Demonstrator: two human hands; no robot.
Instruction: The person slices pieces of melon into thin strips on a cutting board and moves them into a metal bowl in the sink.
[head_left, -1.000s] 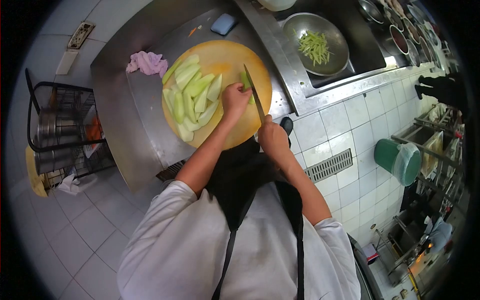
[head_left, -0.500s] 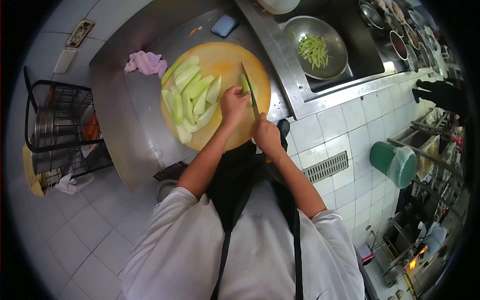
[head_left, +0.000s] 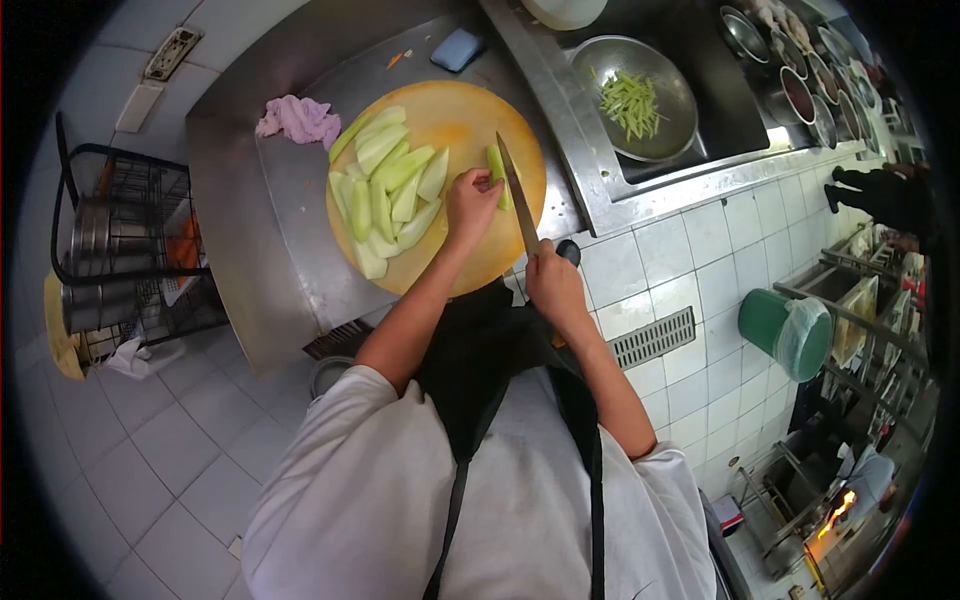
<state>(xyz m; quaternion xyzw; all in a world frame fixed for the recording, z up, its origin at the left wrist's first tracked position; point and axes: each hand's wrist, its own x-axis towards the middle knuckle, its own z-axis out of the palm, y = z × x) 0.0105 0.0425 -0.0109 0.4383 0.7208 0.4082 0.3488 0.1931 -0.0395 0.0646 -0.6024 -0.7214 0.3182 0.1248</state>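
My right hand [head_left: 555, 287] is closed round the handle of a long kitchen knife [head_left: 518, 190], its blade pointing away from me over the right side of a round wooden cutting board [head_left: 455, 262]. Just left of the blade lies a narrow pale green vegetable piece [head_left: 497, 170]. My left hand [head_left: 473, 208] grips this piece near its closer end, fingers curled. On the board's left half rests a loose heap of peeled, pale green vegetable wedges [head_left: 385, 190].
Right of the board, a metal bowl [head_left: 670, 90] of green strips [head_left: 630, 104] sits over the sink. A pink cloth [head_left: 300, 120] and blue sponge [head_left: 457, 50] lie on the steel counter [head_left: 280, 220]. A green bin [head_left: 765, 318] stands on the floor; a person [head_left: 880, 190] is far right.
My right hand and the knife have shifted right, away from my left hand, and the blade has moved off the vegetable piece. My left hand still holds the piece.
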